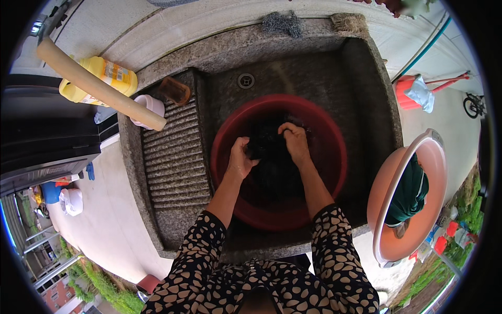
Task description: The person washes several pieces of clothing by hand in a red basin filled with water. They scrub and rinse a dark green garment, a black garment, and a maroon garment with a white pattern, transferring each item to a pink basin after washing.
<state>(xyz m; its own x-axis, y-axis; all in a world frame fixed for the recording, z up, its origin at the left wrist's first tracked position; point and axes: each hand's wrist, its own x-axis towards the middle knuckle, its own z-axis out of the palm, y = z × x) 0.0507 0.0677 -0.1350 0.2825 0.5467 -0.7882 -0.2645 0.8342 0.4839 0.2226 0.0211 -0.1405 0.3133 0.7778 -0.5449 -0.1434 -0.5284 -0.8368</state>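
A round red basin (334,131) stands in a dark stone sink, with dark, wet cloth (274,172) in it. My left hand (241,159) is closed on a bunch of this cloth at the basin's left side. Opposite it, my right hand (295,142) grips the same cloth with curled fingers. Between the two hands the cloth is gathered up; its lower part merges with the dark inside of the basin, so I cannot tell what garment it is.
Left of the basin is a ribbed stone washboard (175,162) with a brown soap-like block (175,91) and a pinkish cup (149,109). A pale pipe (99,83) crosses before a yellow jug (112,76). A pink tub (374,209) at right holds green cloth (410,193). Steel wool (282,24) lies on the far rim.
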